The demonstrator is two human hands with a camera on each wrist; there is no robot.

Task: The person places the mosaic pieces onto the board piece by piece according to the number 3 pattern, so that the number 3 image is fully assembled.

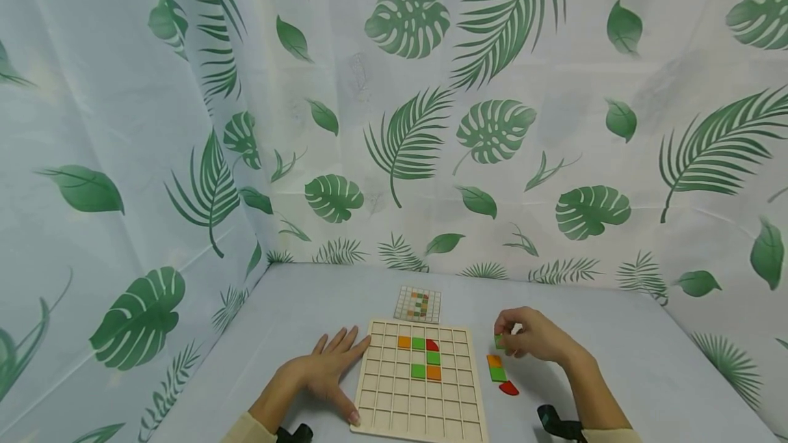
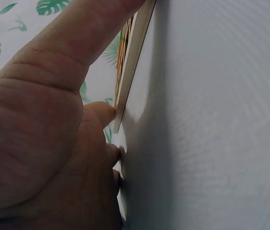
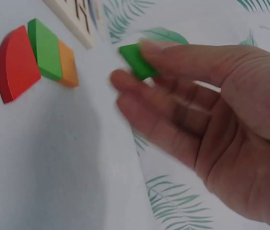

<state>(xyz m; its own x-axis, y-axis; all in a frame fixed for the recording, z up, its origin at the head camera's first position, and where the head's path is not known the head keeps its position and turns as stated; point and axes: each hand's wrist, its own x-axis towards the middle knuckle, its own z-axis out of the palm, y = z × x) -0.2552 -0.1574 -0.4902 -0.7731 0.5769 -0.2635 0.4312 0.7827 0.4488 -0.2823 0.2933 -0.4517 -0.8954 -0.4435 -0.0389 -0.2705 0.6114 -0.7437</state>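
In the head view my right hand [image 1: 537, 335] is raised above the table on the right. It pinches a green square tile [image 3: 138, 62] between thumb and fingers, seen closely in the right wrist view. My left hand [image 1: 327, 369] lies with spread fingers along the left side of a wooden grid board [image 1: 386, 402]; thumb and index finger touch its edge. Set in the board are an orange tile [image 1: 403, 342], a red quarter-circle tile [image 1: 432, 345] and several more orange and green squares. Below the right hand lie a loose orange tile [image 1: 494, 361], a green tile [image 1: 498, 374] and a red quarter-circle piece [image 1: 508, 388].
Behind the board lies a small pattern card [image 1: 402, 307] printed with a grid and coloured shapes. A white cloth [image 1: 332, 286] covers the table. Leaf-printed curtains [image 1: 418, 224] hang at the back and sides.
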